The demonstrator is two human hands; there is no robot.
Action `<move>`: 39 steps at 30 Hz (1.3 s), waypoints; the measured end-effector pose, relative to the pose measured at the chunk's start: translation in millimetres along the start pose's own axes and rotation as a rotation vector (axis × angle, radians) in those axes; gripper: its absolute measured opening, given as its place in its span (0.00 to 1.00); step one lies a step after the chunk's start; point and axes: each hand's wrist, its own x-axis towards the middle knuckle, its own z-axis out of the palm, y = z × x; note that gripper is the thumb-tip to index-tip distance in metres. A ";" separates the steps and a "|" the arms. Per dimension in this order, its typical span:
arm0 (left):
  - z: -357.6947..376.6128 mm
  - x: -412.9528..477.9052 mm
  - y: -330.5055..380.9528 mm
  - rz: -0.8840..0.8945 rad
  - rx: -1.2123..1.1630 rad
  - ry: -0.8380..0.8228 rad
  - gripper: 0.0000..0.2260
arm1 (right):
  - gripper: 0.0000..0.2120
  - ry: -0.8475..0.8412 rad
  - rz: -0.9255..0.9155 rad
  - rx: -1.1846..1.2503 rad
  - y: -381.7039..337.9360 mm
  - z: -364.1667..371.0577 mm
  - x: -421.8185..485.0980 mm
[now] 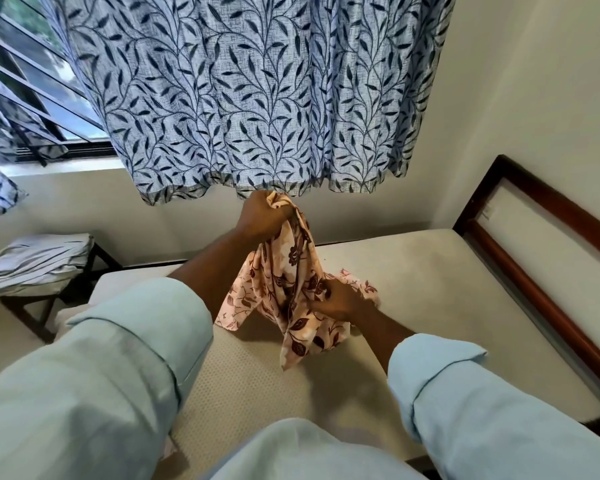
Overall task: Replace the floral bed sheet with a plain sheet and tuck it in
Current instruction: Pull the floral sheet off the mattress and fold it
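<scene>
The floral bed sheet (291,292), pink with dark red flowers, hangs bunched above the bare cream mattress (413,289). My left hand (262,214) grips its top end, raised just below the curtain hem. Lower and to the right, my right hand (336,301) pinches the gathered cloth partway down. The sheet's loose ends trail onto the mattress. A folded pale sheet or pillow (35,263), light grey-blue with faint stripes, lies on a small dark stool at the left.
A blue leaf-patterned curtain (257,98) hangs over the far side of the bed, with a barred window (39,95) at the left. The dark wooden headboard (534,265) runs along the right. The stool (49,303) stands beside the bed's left end.
</scene>
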 end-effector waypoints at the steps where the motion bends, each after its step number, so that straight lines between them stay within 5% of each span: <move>1: -1.4 0.4 0.7 0.007 0.002 0.005 0.07 | 0.40 -0.016 0.012 -0.045 3.2 -1.7 1.4; 4: -15.3 2.4 -2.6 0.011 0.044 0.022 0.02 | 0.31 0.003 0.058 -0.245 20.8 -27.9 4.0; 8: -33.8 5.6 -28.6 -0.033 0.089 0.086 0.03 | 0.13 0.257 0.158 -0.382 38.5 -81.6 -5.7; 15: -32.8 -5.5 -59.4 -0.085 0.139 0.210 0.03 | 0.11 0.351 0.328 -0.452 46.6 -93.2 -8.6; 20: -36.5 -7.6 -64.8 -0.095 0.156 0.225 0.04 | 0.11 0.379 0.466 0.027 60.2 -84.8 10.3; 25: -40.5 -10.5 -67.4 -0.157 0.133 0.256 0.05 | 0.11 0.511 0.510 1.034 56.9 -93.9 27.3; 30: -46.9 -13.1 -75.6 -0.255 0.040 0.310 0.03 | 0.14 0.527 0.456 1.176 18.1 -97.4 -2.5; 32: -48.8 -14.7 -77.6 -0.294 0.032 0.327 0.06 | 0.18 0.402 0.400 1.213 19.0 -93.8 -4.9; 35: -51.3 -18.1 -80.2 -0.343 0.031 0.363 0.08 | 0.37 0.126 0.265 0.980 27.3 -88.8 -3.7; 39: -53.3 -19.3 -85.2 -0.396 0.046 0.398 0.09 | 0.33 -0.003 0.040 0.071 35.0 -84.7 -13.4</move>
